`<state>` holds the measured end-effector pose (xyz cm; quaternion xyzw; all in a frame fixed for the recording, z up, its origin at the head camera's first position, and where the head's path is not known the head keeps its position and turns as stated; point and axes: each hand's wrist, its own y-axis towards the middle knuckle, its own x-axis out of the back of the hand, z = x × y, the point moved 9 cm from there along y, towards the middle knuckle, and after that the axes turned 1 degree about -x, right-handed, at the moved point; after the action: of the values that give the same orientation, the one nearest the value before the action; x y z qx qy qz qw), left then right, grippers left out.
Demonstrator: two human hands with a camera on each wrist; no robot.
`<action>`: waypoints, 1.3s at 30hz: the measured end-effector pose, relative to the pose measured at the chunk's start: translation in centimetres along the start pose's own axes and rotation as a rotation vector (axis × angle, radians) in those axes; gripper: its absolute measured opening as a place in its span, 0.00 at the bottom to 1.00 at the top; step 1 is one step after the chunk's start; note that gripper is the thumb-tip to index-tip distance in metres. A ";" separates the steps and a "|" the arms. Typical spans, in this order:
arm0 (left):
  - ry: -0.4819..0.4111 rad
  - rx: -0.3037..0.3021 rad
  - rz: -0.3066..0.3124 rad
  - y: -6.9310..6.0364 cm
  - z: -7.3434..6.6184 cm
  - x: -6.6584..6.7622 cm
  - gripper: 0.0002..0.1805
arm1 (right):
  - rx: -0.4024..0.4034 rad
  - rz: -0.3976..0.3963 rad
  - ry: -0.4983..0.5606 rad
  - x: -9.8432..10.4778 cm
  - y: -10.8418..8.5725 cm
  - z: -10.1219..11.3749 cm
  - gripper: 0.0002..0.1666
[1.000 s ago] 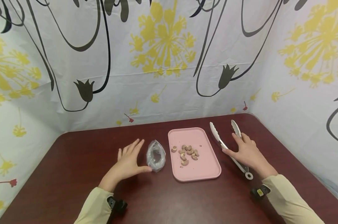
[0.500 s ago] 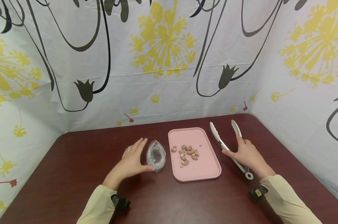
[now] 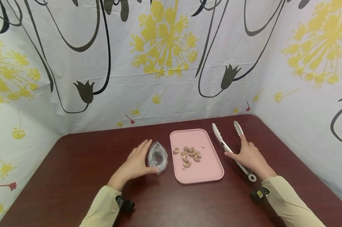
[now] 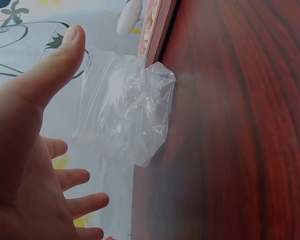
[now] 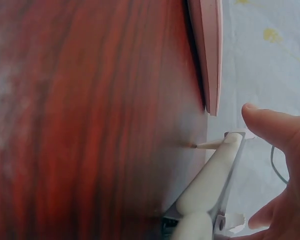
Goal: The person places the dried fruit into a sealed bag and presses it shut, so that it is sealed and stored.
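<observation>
A clear plastic bag (image 3: 159,157) stands on the table with its mouth open upward. My left hand (image 3: 135,164) is at its left side, thumb and fingers spread around that side. In the left wrist view a gap shows between the hand (image 4: 35,130) and the bag (image 4: 130,107). Right of the bag lies a pink tray (image 3: 201,175) bearing several cashew nuts (image 3: 192,154). Metal tongs (image 3: 219,138) with pale tips lie spread on the table beyond the tray. Over them hovers my right hand (image 3: 250,157), thumb and fingers apart and not gripping; the right wrist view shows the tongs (image 5: 207,175) beside it.
The dark red wooden table (image 3: 74,176) has rounded far corners. A white cloth (image 3: 171,104) printed with yellow and dark flowers hangs behind it and at both sides. Both wrists wear small black cameras.
My left hand has moved right, closer to the bag. The right hand has shifted slightly over the tongs, its index finger straighter. Bag, tray, nuts and tongs stay put.
</observation>
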<state>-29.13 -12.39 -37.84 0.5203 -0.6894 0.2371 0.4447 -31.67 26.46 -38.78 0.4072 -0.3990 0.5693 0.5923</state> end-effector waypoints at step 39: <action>-0.086 -0.004 0.064 0.9 -1.1 -1.5 0.68 | -0.050 0.087 0.056 -0.2 0.8 -0.9 0.57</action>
<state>-29.52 -10.44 -38.48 0.5066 -0.7247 0.2273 0.4081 -32.47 27.21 -39.26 0.3585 -0.4138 0.5954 0.5880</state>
